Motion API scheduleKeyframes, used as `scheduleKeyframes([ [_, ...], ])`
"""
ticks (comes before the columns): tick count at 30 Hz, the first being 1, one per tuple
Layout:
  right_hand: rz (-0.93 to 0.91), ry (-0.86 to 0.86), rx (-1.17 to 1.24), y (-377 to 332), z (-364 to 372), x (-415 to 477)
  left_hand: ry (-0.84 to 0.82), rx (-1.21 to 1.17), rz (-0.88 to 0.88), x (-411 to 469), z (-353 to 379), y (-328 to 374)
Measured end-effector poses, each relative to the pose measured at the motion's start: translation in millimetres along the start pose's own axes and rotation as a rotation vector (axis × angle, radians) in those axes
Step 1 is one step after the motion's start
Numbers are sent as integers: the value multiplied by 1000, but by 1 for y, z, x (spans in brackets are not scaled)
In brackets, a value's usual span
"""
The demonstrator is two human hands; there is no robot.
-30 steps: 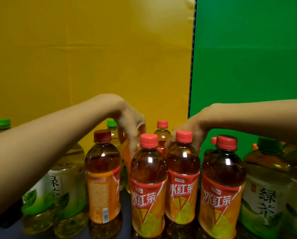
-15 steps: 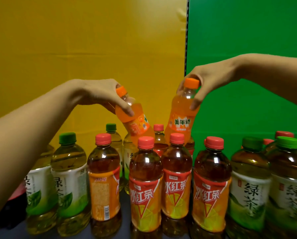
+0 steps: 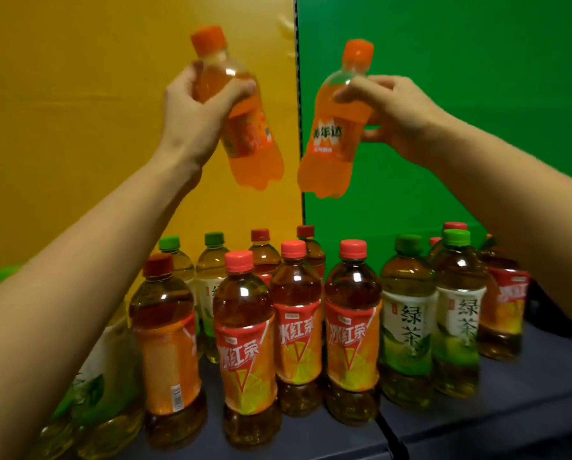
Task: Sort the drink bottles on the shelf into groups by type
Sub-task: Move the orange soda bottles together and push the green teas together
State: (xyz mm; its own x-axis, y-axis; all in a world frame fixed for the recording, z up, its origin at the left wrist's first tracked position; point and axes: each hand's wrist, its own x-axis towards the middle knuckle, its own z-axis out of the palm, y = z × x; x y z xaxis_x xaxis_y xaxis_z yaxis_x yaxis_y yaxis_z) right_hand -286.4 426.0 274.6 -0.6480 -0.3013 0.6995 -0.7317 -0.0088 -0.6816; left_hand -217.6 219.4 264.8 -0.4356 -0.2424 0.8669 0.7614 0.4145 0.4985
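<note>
Gripping one orange soda bottle (image 3: 244, 127) in my left hand (image 3: 195, 117), fingers clamped. My right hand (image 3: 400, 117) clamps another orange soda (image 3: 334, 134), both above what looks like the shelf (image 3: 510, 410).

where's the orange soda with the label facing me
In the right hand, the orange soda bottle is raised against the green backdrop, above the shelved tea bottles.

Dark shelf (image 3: 526, 410), red-capped tea bottles (image 3: 244, 327), green-capped tea bottles (image 3: 407, 313) standing upright

Glossy clear plastic bottles (image 3: 296, 323)
</note>
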Motion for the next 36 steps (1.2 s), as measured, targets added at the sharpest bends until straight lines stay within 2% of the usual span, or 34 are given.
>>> scheduleKeyframes([
  [4,-98,268,94,-15,-24,-23,-54,-101,98,-7,41,21],
  [9,-193,399,102,-20,-74,-58,-80,-104,158,-36,97,40],
  [14,-176,394,-23,10,-135,-93,-93,-131,82,-76,153,40],
  [20,-104,405,-42,78,-181,-137,-142,-152,-72,-136,218,19],
  [24,-94,428,-88,131,-198,-164,-147,-68,-195,-182,257,-4],
  [31,-4,361,-125,204,-206,-197,-162,139,-254,-246,311,-27],
  [36,24,352,-104,239,-209,-199,-138,141,-346,-262,340,-55],
])
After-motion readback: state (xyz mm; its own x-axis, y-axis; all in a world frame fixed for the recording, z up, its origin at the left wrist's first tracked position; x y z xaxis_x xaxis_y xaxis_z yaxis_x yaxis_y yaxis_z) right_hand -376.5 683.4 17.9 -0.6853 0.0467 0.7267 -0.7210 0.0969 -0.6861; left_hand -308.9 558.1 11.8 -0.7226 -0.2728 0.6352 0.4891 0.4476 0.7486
